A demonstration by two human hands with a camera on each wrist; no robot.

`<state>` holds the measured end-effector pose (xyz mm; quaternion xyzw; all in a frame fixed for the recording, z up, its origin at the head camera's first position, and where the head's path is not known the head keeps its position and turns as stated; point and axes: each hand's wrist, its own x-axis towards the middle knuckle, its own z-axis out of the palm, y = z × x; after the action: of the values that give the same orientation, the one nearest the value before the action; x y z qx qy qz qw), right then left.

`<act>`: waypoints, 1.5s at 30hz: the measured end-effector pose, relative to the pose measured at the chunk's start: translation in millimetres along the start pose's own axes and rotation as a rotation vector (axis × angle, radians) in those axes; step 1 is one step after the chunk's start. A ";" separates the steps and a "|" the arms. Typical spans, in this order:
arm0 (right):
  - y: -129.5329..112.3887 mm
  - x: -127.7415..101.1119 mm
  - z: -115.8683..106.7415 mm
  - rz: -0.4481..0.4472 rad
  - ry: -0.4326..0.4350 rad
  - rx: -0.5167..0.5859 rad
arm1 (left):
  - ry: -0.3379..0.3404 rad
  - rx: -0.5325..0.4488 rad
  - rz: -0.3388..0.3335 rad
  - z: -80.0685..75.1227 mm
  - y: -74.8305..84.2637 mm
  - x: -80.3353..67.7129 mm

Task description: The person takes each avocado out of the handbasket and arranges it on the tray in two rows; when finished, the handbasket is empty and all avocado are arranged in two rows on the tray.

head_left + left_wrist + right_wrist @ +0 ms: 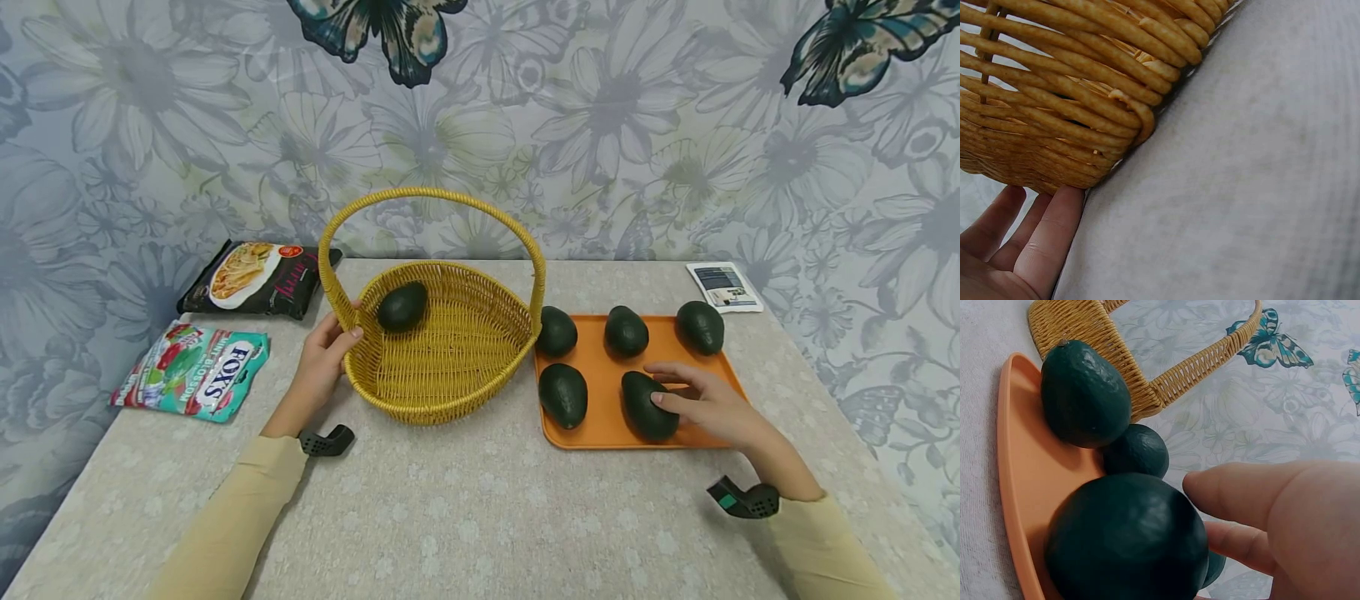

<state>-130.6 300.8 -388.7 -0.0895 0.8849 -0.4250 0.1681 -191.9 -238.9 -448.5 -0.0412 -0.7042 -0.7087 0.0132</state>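
A yellow wicker basket [442,408] with a tall arched handle stands in the middle of the table, one dark green avocado [402,307] inside it. My left hand [321,358] holds the basket's left side near the foot of the handle; in the left wrist view its fingers [1054,231] touch the woven wall. On the orange tray [592,440] to the right lie several more avocados. My right hand [708,404] is at the front one [647,408], thumb over its upper right side and fingers extended along the far side. In the right wrist view this avocado [1125,544] fills the foreground.
At the left lie a black food packet [258,279] and a teal Fox's candy bag [197,371]. A small white printed packet [724,287] lies behind the tray. The patterned wall [600,167] rises at the table's back edge. The basket's right side sits close against the tray.
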 end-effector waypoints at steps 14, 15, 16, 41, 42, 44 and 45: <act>0.7 0.5 -2.6 0.005 0.012 -0.001 | -0.001 0.026 -0.010 -0.6 -0.5 0.7; 0.8 0.6 -2.6 0.004 0.016 -0.002 | -0.001 0.027 -0.010 -0.7 -0.6 0.5; 0.8 0.7 -2.5 0.004 0.019 -0.002 | 0.000 0.028 -0.010 -0.7 -0.6 0.4; -38.6 8.8 -12.0 -0.150 0.127 -0.150 | 0.000 0.059 -0.057 -0.1 0.9 1.9; -44.6 10.4 -11.4 -0.168 0.132 -0.154 | 0.000 0.060 -0.056 -0.1 1.0 2.0; -57.7 14.0 -9.0 -0.200 0.137 -0.158 | 0.002 0.060 -0.054 0.1 0.8 2.4; -63.8 16.5 -7.4 -0.215 0.134 -0.160 | 0.003 0.059 -0.053 0.2 0.7 2.5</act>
<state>-147.7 261.5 -338.0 -0.1682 0.9105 -0.3738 0.0544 -194.3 -238.5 -447.7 -0.0213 -0.7255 -0.6879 -0.0033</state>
